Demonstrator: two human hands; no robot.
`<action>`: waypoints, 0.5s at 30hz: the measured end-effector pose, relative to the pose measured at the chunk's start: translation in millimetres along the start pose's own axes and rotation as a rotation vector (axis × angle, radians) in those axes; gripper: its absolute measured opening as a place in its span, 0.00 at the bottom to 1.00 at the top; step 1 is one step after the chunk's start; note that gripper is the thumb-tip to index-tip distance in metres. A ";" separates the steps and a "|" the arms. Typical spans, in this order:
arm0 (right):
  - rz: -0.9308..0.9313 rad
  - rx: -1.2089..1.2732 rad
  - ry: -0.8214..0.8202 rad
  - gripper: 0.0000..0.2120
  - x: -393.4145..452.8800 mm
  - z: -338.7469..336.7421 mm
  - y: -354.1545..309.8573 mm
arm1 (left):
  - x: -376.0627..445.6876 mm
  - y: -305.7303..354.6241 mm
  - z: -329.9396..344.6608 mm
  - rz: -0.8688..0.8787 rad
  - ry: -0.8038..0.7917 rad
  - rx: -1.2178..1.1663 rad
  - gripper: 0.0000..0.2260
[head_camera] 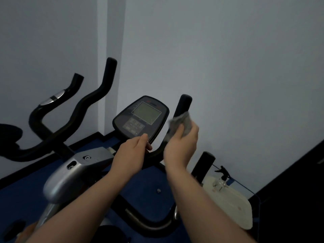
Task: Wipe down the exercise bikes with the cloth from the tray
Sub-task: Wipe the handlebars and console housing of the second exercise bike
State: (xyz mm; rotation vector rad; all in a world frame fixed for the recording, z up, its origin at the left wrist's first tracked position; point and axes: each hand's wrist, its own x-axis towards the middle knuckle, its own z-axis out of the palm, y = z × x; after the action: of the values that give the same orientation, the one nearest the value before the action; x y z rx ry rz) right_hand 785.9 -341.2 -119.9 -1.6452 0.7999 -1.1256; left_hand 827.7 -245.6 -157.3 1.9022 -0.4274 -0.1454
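step: wipe right bar (182,106) | right hand (180,146) clenches cloth (182,122) round it (blurred) | left hand (130,154) grasps console (141,118) edge | tip: wrap fully, stroke to the tip

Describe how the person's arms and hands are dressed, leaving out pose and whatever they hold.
Both forearms are bare as far as the frame shows, with no sleeves in view. The left hand and right hand wear no gloves. No watch, bracelet or ring is visible, though the image is dim and slightly blurred.
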 end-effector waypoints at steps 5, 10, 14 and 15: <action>-0.366 -0.188 -0.175 0.11 -15.6 -29.9 10.7 | -4.3 5.1 -7.2 -0.001 0.031 -0.066 0.21; -0.674 -0.653 -0.310 0.17 -20.7 -31.2 18.6 | -36.4 -4.9 -25.7 0.007 -0.060 0.104 0.16; -0.744 -0.584 -0.375 0.18 -67.2 -25.7 26.7 | -72.5 -12.4 -43.8 -0.048 0.051 0.053 0.12; -0.816 -0.582 -0.474 0.18 -78.5 -22.6 24.2 | -80.1 -15.1 -47.1 -0.041 0.060 0.081 0.11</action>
State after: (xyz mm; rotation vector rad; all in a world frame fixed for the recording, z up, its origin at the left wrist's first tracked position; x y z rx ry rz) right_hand 736.4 -287.9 -164.2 -2.7400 0.1099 -0.9803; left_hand 771.0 -170.5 -162.1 1.9903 -0.3581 -0.0988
